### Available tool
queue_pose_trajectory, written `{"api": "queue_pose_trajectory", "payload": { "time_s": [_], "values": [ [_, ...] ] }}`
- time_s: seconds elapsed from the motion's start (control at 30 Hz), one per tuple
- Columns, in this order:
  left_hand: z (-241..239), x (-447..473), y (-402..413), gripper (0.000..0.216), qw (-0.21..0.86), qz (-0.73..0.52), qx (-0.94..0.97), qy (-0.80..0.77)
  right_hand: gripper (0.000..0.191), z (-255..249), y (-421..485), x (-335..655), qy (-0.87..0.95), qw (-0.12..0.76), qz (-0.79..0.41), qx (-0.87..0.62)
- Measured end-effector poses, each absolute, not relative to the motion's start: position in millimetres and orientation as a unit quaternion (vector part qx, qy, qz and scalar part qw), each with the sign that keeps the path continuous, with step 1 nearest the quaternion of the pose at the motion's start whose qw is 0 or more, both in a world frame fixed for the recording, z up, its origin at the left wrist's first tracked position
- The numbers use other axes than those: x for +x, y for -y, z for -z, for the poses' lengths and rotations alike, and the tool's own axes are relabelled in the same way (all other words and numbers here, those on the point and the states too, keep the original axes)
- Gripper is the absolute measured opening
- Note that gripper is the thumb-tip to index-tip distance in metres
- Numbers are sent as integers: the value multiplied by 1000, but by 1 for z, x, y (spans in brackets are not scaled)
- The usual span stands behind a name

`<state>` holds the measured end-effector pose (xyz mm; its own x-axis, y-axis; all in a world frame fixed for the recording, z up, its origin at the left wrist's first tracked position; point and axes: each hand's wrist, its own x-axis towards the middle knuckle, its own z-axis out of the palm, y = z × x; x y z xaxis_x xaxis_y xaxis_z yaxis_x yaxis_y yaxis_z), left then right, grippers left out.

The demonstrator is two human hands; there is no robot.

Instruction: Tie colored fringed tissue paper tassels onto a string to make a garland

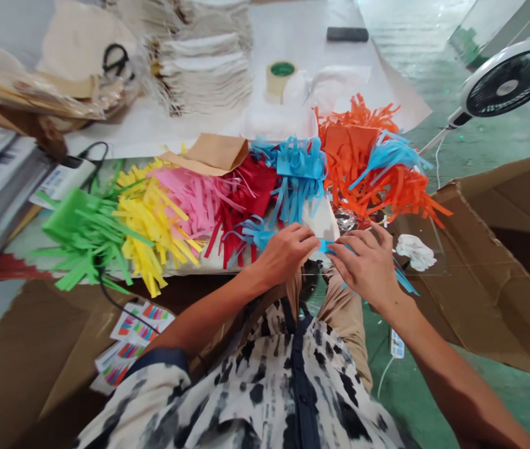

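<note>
My left hand [287, 251] and my right hand [366, 262] meet at the near edge of the table, both pinching a thin blue paper strip [328, 247] between fingertips. More blue strip trails past my right wrist [405, 280]. Just behind my hands lie piles of fringed cut paper: blue [295, 171], red [249, 199], pink [194, 196], yellow [153, 218], green [85, 231] and orange [368, 156]. A bit of crumpled foil [346, 219] sits under the orange pile.
A brown paper bag [211, 154] rests on the pink and red piles. A tape roll [280, 78], scissors [116, 59], stacked cloth bags [204, 68] lie farther back. A fan [508, 81] stands at right, an open cardboard box [503, 262] below it. Crumpled white paper [415, 251] lies near my right hand.
</note>
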<state>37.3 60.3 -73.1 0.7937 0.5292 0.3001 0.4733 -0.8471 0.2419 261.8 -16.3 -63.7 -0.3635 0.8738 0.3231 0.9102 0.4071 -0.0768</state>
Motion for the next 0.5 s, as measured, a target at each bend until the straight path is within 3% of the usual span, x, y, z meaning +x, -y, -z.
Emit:
{"api": "queue_pose_trajectory", "payload": {
  "time_s": [0.5],
  "values": [
    [67, 21, -62, 21, 99, -172, 883, -425, 25, 63, 6, 263, 775, 95, 45, -624]
  ]
}}
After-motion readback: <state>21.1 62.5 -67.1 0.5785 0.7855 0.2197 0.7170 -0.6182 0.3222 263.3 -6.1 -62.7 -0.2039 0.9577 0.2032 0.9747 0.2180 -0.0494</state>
